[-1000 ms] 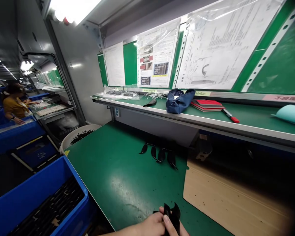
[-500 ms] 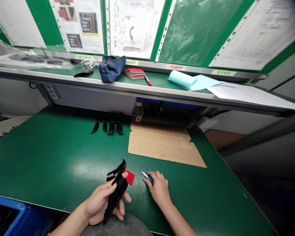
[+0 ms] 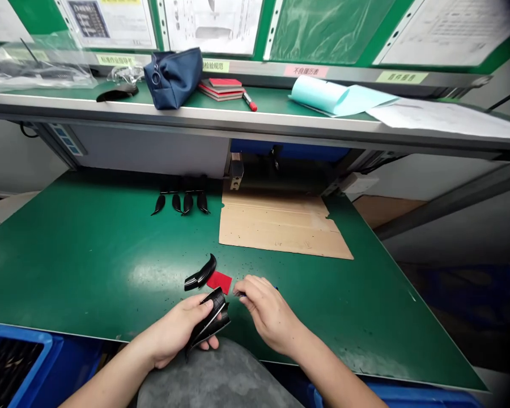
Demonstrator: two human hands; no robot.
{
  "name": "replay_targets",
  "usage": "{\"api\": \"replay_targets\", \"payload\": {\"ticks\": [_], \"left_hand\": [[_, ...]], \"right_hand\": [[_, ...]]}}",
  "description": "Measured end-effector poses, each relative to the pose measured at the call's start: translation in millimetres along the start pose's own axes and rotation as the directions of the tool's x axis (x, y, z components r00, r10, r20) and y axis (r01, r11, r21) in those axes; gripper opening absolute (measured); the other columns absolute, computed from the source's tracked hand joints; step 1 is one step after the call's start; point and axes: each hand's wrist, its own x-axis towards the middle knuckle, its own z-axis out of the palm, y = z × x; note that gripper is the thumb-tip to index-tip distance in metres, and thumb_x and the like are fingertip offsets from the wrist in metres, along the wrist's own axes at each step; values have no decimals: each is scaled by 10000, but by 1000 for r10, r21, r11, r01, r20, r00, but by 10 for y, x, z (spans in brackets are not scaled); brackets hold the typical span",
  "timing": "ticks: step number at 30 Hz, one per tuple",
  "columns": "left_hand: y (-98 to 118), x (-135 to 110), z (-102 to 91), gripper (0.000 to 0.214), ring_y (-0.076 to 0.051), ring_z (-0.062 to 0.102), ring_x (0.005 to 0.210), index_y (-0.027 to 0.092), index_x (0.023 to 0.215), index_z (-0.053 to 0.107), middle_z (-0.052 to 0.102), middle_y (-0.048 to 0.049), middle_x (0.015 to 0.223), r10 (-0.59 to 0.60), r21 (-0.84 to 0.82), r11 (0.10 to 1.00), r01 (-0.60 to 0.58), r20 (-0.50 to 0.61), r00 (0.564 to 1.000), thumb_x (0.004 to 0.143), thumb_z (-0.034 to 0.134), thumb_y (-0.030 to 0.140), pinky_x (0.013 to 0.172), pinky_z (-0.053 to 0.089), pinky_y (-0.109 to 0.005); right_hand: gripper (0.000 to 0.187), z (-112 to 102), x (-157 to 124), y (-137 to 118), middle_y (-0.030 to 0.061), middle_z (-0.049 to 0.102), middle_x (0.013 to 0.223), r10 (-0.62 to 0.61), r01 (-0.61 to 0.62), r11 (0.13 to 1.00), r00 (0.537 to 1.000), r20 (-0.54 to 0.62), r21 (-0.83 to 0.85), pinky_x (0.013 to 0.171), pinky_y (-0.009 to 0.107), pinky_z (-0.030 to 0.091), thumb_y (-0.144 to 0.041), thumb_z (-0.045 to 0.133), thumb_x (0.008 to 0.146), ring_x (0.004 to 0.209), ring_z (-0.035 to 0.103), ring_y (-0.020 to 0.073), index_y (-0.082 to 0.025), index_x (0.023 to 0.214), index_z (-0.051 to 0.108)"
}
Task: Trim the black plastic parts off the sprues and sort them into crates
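My left hand (image 3: 176, 334) is closed around a stack of curved black plastic parts (image 3: 210, 320) at the near edge of the green table (image 3: 89, 266). My right hand (image 3: 266, 311) sits just right of it, fingers curled on a small blue-handled knife (image 3: 241, 294) that mostly hides under them. One more curved black part (image 3: 200, 273) lies on the mat just beyond my left hand, beside a small red square (image 3: 220, 281). Several small black pieces (image 3: 181, 203) lie in a row further back.
A cardboard sheet (image 3: 280, 226) lies at the back of the mat. The upper shelf (image 3: 259, 116) carries a navy pouch (image 3: 174, 76), red booklets (image 3: 221, 89), a red marker (image 3: 250, 102) and rolled cyan paper (image 3: 335, 96). A blue bin (image 3: 8, 362) with black parts sits lower left.
The view swung from the left side of the bench down to the mat. My right hand closed over the knife and drew toward my left hand, which tilted the black parts flatter.
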Motion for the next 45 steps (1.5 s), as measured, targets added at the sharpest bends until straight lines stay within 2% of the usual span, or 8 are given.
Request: {"api": "replay_targets", "payload": {"ticks": [7,16,26,30,33,35,38,45], "left_hand": [[104,-145,50,382,-82,561,544,166,936,603,618,-16,887,3,269,963,-20,63,998,900,429,503,571,393,-250],[112,-163,113,449,-64,492,461,190,998,608,651,-26,913,-5,447,895,8,-7,1000,893,366,553,465,342,-217],[72,-172,145,410,-102,490,454,209,893,593,561,23,703,45,679,732,57,-131,990,917,313,507,463,313,-237],[67,-138,136,354,-115,493,515,211,792,563,560,15,691,114,710,704,8,-125,986,920,349,462,485,303,-236],[64,-106,110,339,-124,496,553,214,821,577,549,10,708,124,669,743,-22,-106,987,919,360,456,515,339,-234],[58,-86,85,318,-118,495,547,236,988,586,553,11,760,102,575,818,-25,-103,989,920,364,454,535,376,-238],[34,-58,52,382,-100,495,515,281,1237,475,572,9,833,65,363,932,-21,-109,992,919,375,468,546,402,-245],[2,-25,84,428,-86,482,539,190,1204,549,592,-10,772,38,-22,999,-43,-173,984,878,501,462,559,373,-223]], "right_hand": [[495,-27,83,-99,46,543,875,-90,133,922,987,133,-364,683,332,276,-623,352,894,766,419,194,-204,1077,545],[339,19,104,-82,17,545,777,-141,203,858,976,164,-472,625,338,197,-493,394,946,706,392,173,-202,846,535],[306,143,73,-31,31,600,764,-87,181,901,966,245,-393,615,323,235,-420,408,953,682,460,162,-199,800,553],[373,144,73,93,1,586,733,-117,105,993,923,366,52,622,267,330,-451,350,971,673,492,139,-199,780,547],[476,155,46,211,-18,540,700,-130,-53,901,914,384,430,600,232,382,-507,228,981,631,486,116,-192,794,533],[505,182,23,246,-14,519,716,-75,-113,859,937,342,499,615,237,399,-526,166,976,645,482,118,-186,841,515],[447,240,6,204,14,551,826,21,-95,930,978,207,356,694,275,395,-587,307,929,756,496,149,-191,923,514],[512,253,55,46,67,583,938,3,10,985,997,73,-175,716,319,319,-640,368,873,817,473,198,-199,1042,566]]}}
